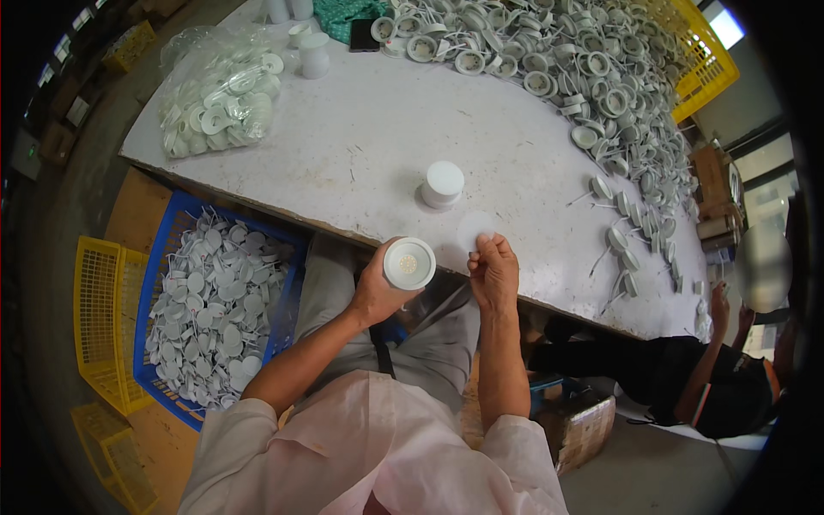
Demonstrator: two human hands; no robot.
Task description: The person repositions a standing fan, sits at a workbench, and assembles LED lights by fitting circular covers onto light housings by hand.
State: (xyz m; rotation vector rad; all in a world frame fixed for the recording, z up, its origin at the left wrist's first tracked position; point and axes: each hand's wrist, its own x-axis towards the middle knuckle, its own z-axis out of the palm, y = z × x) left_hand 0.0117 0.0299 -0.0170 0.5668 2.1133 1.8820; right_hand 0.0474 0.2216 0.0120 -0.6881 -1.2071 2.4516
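Note:
My left hand [378,290] holds a round white lamp housing [408,263] at the near table edge, its open face up with a small yellowish part in the middle. My right hand [493,270] pinches a thin translucent white disc [473,230] by its lower edge, just right of the housing. A short stack of white discs [443,184] stands on the table [360,146] right behind both hands.
A big heap of white wired housings [601,77] covers the far right of the table. A clear bag of white parts [221,94] lies at the left. A blue crate of finished pieces [215,300] sits on the floor at my left, beside yellow crates [99,318]. Another person [730,378] sits at the right.

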